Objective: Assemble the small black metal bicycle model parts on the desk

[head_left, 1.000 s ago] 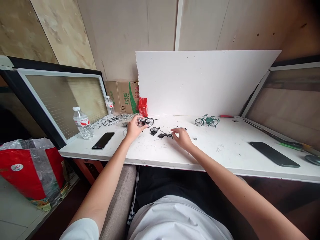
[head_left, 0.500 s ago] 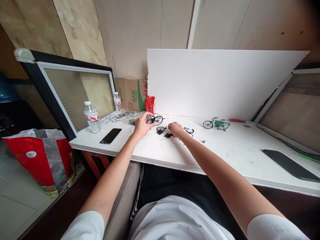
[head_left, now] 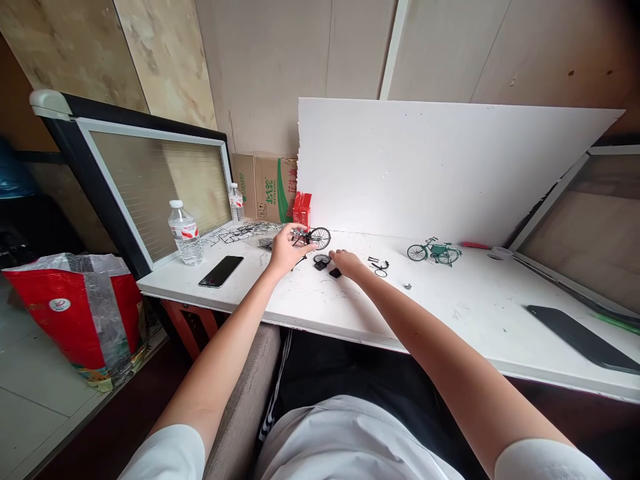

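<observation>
The left hand pinches a small black model bicycle by its rear end, front wheel pointing away from the grip toward the white foam board; it sat much the same a second ago, so the hold has simply been kept; the right hand is what moved, drawn in from farther out on the white table until it now lies just beside the left, fingers curled down over the loose black parts; whether they actually grip one I cannot tell; a tiny handlebar-like piece, which lay by that hand before, is now left behind on its outer side; to my eye the two hands closing together suggests a part being brought to the model, though that is only a guess; beyond the right hand stands a finished green bicycle, well apart; behind the left hand's grip are a red carton and a cardboard box with green print, neither legible from here; out past the left wrist lie a dark phone and a water bottle with a red-and-white label too small to read; a red bag on the floor carries a round white emblem, also unreadable.
</observation>
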The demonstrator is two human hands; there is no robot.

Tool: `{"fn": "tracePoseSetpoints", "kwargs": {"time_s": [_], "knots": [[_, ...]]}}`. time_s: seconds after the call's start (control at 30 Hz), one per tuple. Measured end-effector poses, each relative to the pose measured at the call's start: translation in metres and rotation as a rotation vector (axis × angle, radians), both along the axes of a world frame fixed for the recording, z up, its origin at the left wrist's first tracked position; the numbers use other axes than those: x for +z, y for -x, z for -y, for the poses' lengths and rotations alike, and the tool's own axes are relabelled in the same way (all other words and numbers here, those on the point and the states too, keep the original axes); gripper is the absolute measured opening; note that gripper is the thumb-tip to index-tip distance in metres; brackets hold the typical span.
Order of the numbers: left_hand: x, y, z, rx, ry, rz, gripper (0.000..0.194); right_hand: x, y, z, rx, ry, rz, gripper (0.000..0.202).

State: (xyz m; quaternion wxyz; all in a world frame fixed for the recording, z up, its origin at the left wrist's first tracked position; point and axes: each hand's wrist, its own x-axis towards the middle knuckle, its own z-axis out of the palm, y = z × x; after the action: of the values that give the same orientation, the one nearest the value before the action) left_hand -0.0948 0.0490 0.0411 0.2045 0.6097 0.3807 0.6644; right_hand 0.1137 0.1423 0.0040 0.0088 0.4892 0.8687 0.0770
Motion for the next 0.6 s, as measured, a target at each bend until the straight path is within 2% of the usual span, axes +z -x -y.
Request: {"fn": "tracePoseSetpoints", "kwargs": {"time_s": [0.23, 0.4, 0.6], "knots": [[-0.001, -0.011, -0.003, -0.154, 0.028, 0.203, 0.065, 0.006, -0.01, -0.002, -0.008, 0.05, -0.024, 0.04], [-0.004, -0.012, -0.003, -0.175, 0.061, 0.23, 0.064, 0.01, -0.015, -0.01, -0.006, 0.05, -0.091, 0.041], [-0.011, -0.018, -0.003, -0.17, 0.107, 0.212, 0.067, 0.006, -0.03, -0.016, 0.034, 0.014, -0.266, 0.019]]}}
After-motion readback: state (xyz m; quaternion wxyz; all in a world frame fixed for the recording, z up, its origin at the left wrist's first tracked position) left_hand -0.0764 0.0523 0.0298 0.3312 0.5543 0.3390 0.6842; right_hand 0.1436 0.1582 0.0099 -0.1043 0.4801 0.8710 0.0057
